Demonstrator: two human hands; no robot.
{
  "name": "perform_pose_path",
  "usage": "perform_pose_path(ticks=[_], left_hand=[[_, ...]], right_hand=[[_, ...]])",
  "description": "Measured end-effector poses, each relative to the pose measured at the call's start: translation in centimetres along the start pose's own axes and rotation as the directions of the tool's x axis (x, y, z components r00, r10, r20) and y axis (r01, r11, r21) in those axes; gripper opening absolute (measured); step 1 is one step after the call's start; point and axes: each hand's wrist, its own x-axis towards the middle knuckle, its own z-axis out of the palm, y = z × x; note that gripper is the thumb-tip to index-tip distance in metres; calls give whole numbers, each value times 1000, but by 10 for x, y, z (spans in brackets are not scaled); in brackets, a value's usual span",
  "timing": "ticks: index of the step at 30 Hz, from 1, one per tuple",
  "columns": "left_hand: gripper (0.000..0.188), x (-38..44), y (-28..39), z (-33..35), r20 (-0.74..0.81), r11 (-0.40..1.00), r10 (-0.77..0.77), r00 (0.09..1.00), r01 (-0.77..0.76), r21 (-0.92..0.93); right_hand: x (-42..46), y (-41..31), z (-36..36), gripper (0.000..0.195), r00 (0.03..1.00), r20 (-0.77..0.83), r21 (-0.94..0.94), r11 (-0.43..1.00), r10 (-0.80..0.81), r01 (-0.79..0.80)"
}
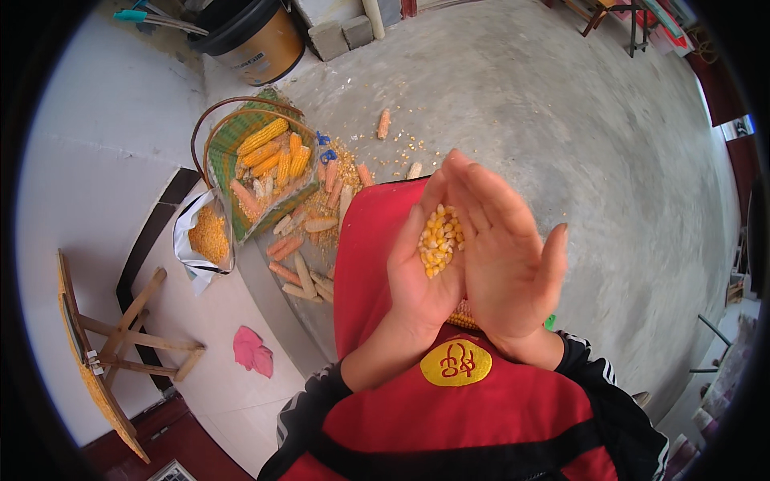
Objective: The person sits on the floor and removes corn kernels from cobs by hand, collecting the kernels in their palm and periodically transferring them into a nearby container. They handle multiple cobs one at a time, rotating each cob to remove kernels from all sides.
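Observation:
My left hand is cupped, palm up, with a small heap of yellow corn kernels in it. Against its edge leans my right hand, palm turned up, thumb spread, with no kernels on its own palm. The fingertips of both hands come together at the far end. Beneath the wrists, a partly visible corn cob with kernels on it rests in my lap. A red apron with a yellow oval emblem covers my lap.
To the left, a woven basket holds yellow corn ears. Beside it stands a bag of loose kernels. Stripped cobs and kernels litter the floor. Further out are a bucket, a wooden folding stool and a pink cloth.

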Motion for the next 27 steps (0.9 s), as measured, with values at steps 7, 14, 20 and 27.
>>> perform_pose_path(ticks=[7,14,20,27], left_hand=[[46,6,9,6,5,997,72,997,-72,17],[49,5,16,10,55,997,66,996,-68,34],[50,4,15,10,64,996,47,997,-52,73],[53,6,14,9,65,997,14,998,-19,73]], right_hand=[[-1,-12,-22,75,994,37,-503,858,-99,105],[0,-13,-30,60,943,327,-877,393,64,278],[0,-7,-30,57,954,298,-917,288,34,276],[0,-7,-34,56,962,271,-914,312,-7,260]])
